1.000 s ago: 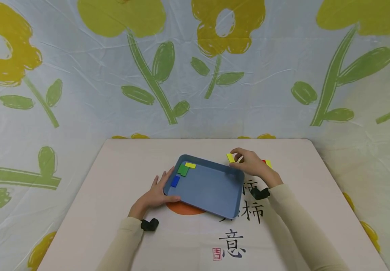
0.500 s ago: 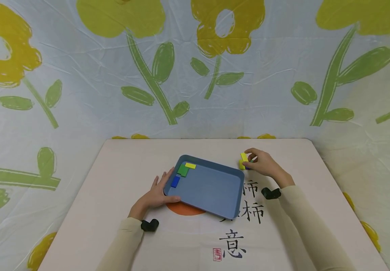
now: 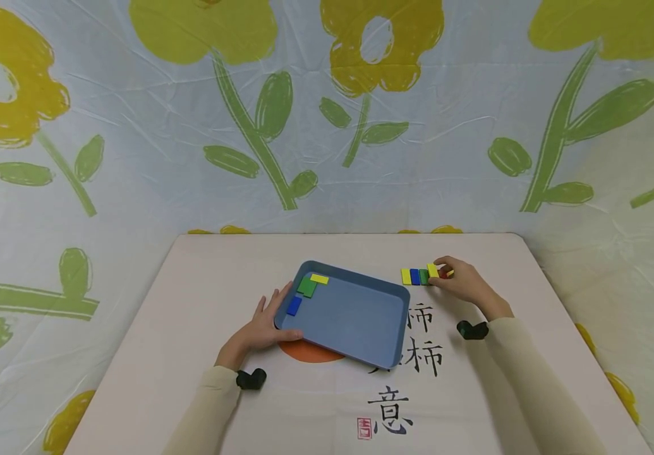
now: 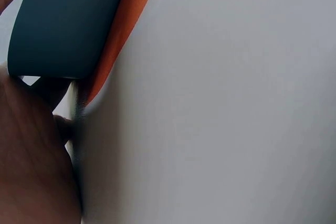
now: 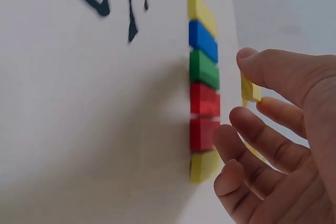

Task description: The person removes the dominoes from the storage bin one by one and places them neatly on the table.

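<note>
Since the right hand (image 3: 466, 284) has its yellow block (image 5: 250, 90) pinched between thumb and index fingertip, other fingers loosely bent with nothing in them, I'd say go easy here. Light pinch, wrist high, and mind those trailing fingers — they hang right beside the row of blocks (image 5: 203, 69) and could nudge the red and yellow end out of line. That row runs yellow, blue, green, red, red, yellow, starting just off the tray's far-right corner and heading toward the table's right edge. Held block looks apart from it; how high, I can't tell. Left hand (image 3: 261, 330) has its fingers spread nearly straight against the near-left corner of the blue tray (image 3: 349, 322), which should help steady it. Inside, along the tray's left edge: a yellow piece (image 3: 319, 279), some green (image 3: 306, 285) (one piece or two, hard to say) and a blue piece (image 3: 294, 306). Pale table (image 3: 213, 265), black brush characters (image 3: 390, 417) toward its near edge, orange print (image 3: 308, 351) peeking from under the tray — and creased flowery sheeting (image 3: 417, 189) past the far and side edges.
</note>
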{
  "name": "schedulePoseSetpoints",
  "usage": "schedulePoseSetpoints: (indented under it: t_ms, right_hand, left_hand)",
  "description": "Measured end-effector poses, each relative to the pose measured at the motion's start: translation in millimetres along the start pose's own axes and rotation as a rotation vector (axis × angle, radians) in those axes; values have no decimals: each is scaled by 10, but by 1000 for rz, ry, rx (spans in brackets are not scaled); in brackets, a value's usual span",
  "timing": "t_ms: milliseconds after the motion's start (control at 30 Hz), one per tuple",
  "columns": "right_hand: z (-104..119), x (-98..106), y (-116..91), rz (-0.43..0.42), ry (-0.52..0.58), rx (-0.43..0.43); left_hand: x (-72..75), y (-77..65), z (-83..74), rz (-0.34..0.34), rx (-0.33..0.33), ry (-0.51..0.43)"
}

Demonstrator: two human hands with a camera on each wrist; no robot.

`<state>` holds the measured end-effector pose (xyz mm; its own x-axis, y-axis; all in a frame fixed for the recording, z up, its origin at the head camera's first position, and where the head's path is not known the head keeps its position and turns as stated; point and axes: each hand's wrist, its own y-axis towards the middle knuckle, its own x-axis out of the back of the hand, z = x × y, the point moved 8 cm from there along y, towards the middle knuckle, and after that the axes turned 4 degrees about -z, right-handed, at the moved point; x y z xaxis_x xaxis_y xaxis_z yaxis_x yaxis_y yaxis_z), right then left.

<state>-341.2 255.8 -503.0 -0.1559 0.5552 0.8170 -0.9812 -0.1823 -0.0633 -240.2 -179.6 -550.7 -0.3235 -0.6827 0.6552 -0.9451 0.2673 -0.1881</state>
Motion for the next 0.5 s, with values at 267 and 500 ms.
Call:
schedulePoseSetpoints:
  t_ms: [267, 500]
  right_hand:
    - [-258, 59, -59, 5, -3, -39]
    - [-453, 93, -87, 8, -11, -94]
  left_hand:
    - [-9, -1, -3, 0, -1, -12]
    - [-1, 0, -19, -2, -6, -11]
